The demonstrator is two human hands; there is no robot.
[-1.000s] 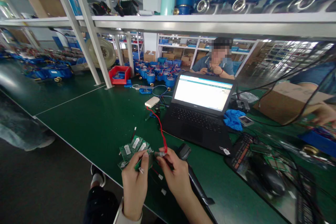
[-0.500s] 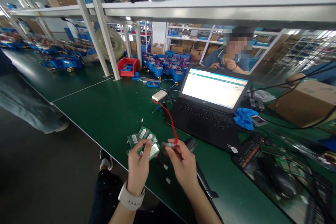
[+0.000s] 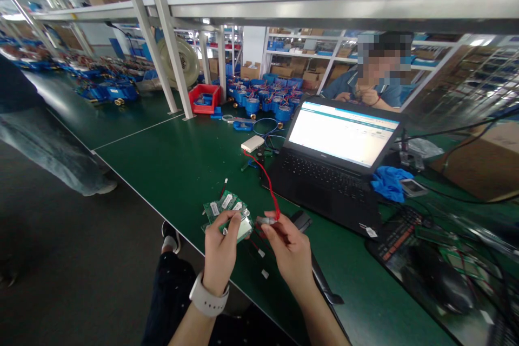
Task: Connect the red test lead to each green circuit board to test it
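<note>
My left hand (image 3: 220, 248) is closed on a small green circuit board (image 3: 242, 228) held just above the near edge of the green table (image 3: 182, 162). More green boards (image 3: 221, 205) lie under it. My right hand (image 3: 288, 248) pinches a small connector (image 3: 267, 220) at the end of a red wire (image 3: 265, 179). That wire runs back to a white box (image 3: 252, 144) left of the open laptop (image 3: 336, 165). The connector sits close beside the board's right edge.
A black scanner (image 3: 302, 221) lies by my right hand. Right of the laptop are a blue cloth (image 3: 387, 183), cables and a mouse (image 3: 440, 284). Blue meters (image 3: 259, 101) and a red bin (image 3: 205, 99) stand at the back. A person sits behind the laptop; another's leg stands left.
The view has shifted so the bench sits further right and higher. Both hands keep their grip, and the connector stays close to the board.
</note>
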